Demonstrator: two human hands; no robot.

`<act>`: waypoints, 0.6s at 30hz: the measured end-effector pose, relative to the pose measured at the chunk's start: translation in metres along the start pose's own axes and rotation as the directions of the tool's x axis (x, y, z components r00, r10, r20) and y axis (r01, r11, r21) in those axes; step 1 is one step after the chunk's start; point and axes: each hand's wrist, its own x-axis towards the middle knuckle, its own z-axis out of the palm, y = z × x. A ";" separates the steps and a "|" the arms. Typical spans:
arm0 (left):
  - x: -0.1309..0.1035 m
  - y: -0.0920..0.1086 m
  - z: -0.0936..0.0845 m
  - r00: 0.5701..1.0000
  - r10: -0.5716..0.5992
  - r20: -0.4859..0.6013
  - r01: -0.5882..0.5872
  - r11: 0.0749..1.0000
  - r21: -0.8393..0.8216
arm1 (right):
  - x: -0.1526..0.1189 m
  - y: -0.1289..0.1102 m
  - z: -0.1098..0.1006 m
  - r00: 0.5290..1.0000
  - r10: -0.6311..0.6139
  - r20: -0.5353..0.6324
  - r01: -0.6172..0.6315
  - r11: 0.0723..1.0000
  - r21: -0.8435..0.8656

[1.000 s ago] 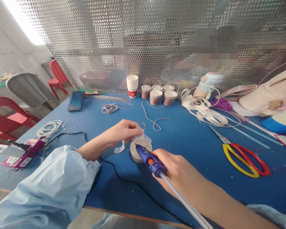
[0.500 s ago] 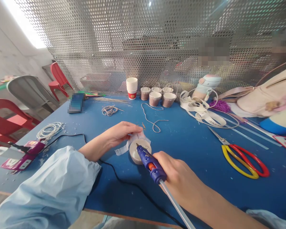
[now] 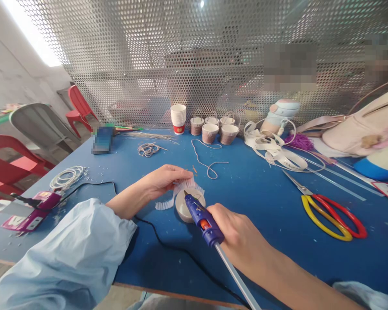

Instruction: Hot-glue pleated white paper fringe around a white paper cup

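Note:
My right hand (image 3: 231, 228) is wrapped round a blue hot glue gun (image 3: 202, 217) with a long clear glue stick out of its back. Its nozzle points over the rim of a small cup (image 3: 183, 211) standing on the table. My left hand (image 3: 168, 177) pinches a pleated, whitish translucent strip (image 3: 164, 205) against the far side of that cup. Part of the strip follows the rim and its loose end trails to the left. The fingertips of my left hand are partly hidden behind the strip.
Scissors (image 3: 330, 211) lie at right. Wrapped cups (image 3: 210, 132), a paper cup stack (image 3: 178, 119) and white ribbon (image 3: 271, 148) stand or lie at the back. A black cord (image 3: 181, 249) crosses the front; a purple power strip (image 3: 35, 213) sits left.
The glue gun's nozzle has shifted very slightly to the left over the cup. My left hand stays nearly still on the strip.

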 end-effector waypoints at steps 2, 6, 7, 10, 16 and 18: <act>0.000 0.000 0.000 1.000 -0.001 -0.001 0.001 1.000 0.002 | 0.000 0.000 0.001 1.000 -0.005 0.009 0.005 1.000 -0.012; 0.001 -0.002 -0.001 1.000 -0.006 -0.016 0.006 1.000 0.013 | 0.000 0.000 0.001 1.000 -0.008 0.006 0.009 0.999 -0.045; 0.001 -0.002 -0.001 1.000 -0.006 -0.020 0.007 1.000 0.017 | 0.000 0.000 0.001 1.000 -0.009 -0.002 0.009 0.999 -0.051; 0.001 -0.002 -0.001 1.000 -0.007 -0.020 0.007 1.000 0.022 | 0.001 -0.001 0.001 0.999 -0.022 -0.043 0.020 0.998 -0.061; 0.001 -0.002 -0.001 1.000 -0.003 -0.030 0.004 1.000 0.026 | 0.000 -0.002 0.002 0.994 -0.045 -0.101 0.033 0.992 -0.122; 0.001 -0.002 -0.002 1.000 -0.001 -0.025 0.002 1.000 0.029 | 0.000 -0.003 0.002 0.993 -0.054 -0.109 0.039 0.989 -0.141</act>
